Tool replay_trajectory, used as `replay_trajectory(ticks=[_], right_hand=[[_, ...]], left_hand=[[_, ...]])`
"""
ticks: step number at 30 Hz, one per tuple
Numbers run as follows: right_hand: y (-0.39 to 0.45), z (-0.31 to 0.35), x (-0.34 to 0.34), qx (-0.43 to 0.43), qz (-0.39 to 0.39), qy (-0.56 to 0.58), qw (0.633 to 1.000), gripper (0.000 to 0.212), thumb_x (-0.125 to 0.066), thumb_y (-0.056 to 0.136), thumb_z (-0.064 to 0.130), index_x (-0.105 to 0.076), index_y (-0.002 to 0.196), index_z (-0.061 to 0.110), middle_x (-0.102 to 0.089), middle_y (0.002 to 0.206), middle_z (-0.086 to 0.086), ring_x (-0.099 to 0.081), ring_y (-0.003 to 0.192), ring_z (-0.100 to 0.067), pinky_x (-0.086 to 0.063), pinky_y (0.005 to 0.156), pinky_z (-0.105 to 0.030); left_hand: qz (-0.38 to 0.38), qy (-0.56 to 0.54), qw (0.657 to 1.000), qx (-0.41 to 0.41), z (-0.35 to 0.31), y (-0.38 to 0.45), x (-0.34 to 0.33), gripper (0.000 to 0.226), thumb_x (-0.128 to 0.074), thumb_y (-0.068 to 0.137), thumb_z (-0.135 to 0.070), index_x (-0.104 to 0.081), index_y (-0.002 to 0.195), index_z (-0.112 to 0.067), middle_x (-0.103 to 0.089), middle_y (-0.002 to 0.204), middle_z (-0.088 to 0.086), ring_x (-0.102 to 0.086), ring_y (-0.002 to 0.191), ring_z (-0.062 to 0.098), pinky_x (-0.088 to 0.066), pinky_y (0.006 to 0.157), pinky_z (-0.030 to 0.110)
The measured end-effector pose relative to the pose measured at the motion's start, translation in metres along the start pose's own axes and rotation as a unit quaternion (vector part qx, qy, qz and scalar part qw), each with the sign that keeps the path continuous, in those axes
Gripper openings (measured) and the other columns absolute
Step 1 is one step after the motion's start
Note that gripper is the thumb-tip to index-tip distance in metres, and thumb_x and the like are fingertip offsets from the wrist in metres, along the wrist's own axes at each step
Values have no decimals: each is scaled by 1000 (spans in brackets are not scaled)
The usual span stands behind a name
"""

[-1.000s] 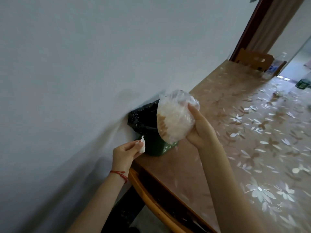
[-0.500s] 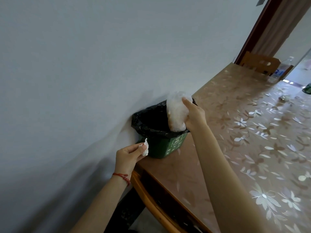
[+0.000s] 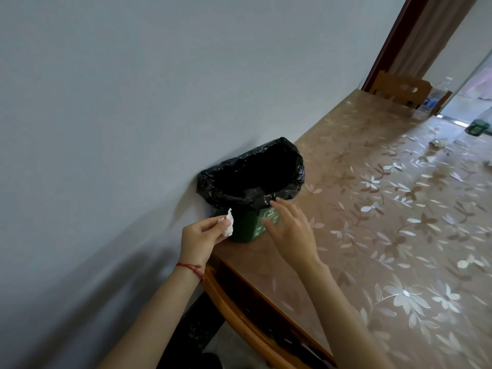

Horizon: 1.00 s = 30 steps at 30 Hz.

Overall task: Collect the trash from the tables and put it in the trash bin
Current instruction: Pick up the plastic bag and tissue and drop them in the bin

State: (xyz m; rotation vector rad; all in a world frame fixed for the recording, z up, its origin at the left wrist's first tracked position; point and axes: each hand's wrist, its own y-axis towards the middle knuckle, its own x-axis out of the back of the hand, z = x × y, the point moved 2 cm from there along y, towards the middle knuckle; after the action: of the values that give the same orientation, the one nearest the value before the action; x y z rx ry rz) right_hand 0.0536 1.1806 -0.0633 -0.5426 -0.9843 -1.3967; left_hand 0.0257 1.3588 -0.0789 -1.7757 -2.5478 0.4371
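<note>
Bin [image 3: 246,227] on the table [image 3: 372,209] corner by the wall, green with a white, unreadable label.
Crinkled glossy black liner [image 3: 292,179] folds over its rim; left hand [image 3: 198,239] pinches a crumpled tissue [image 3: 229,225]; right hand [image 3: 290,230] hangs beside it, fingers spread.

Left hand [image 3: 198,239] pinches tissue [image 3: 228,225] beside black-lined bin [image 3: 245,230]; right hand [image 3: 291,230] empty.

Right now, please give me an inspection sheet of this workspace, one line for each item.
Surface: table with floral cover, against the wall.
Job's things: green trash bin with black liner; crumpled tissue.
Clutter: small scraps and green container at far end.
Grippers: left hand pinches the tissue; right hand open, empty, beside the bin.
Cables: nothing seen.
Surroundings: wooden chair, water bottle, doorway.
</note>
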Motion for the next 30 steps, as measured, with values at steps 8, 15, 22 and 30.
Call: replay_trajectory(ticks=[8, 15, 22, 30], right_hand=[[-46, -11, -22, 70, 37, -118, 990, 49, -40, 84, 42, -61, 113, 9, -63, 118, -10, -58, 112, -26, -55, 82, -39], [-55, -16, -20, 72, 36, -118, 990, 46, -43, 85, 42, -61, 114, 11, -63, 117, -7, -59, 111, -25, -54, 84, -37], [-60, -17, -14, 75, 16, -121, 990, 42, -45, 84, 41, -61, 111, 14, -65, 114, -5, -61, 107, -23, -53, 82, -33], [-70, -34, -13, 36, 17, -127, 991, 49, -39, 85, 45, -60, 116, 13, -62, 121, -8, -57, 114, -25, -51, 87, -38]], left_hand=[[24, 30, 998, -43, -18, 9, -18, 12, -69, 77, -8, -71, 88, -2, -72, 67, -3, -69, 73, 13, -57, 70, 24], [50, 78, 989, -117, -52, 46, -52, 10, -70, 77, -7, -71, 77, -18, -68, 57, -13, -66, 64, 4, -55, 69, 21], [17, 137, 985, -105, -51, 81, -63, 30, -73, 74, -16, -69, 101, -6, -69, 88, 9, -66, 81, 18, -52, 88, 36], [42, 277, 923, -265, -39, 25, -47, 32, -64, 83, -19, -63, 112, -6, -66, 111, 9, -58, 98, 9, -47, 85, 21]])
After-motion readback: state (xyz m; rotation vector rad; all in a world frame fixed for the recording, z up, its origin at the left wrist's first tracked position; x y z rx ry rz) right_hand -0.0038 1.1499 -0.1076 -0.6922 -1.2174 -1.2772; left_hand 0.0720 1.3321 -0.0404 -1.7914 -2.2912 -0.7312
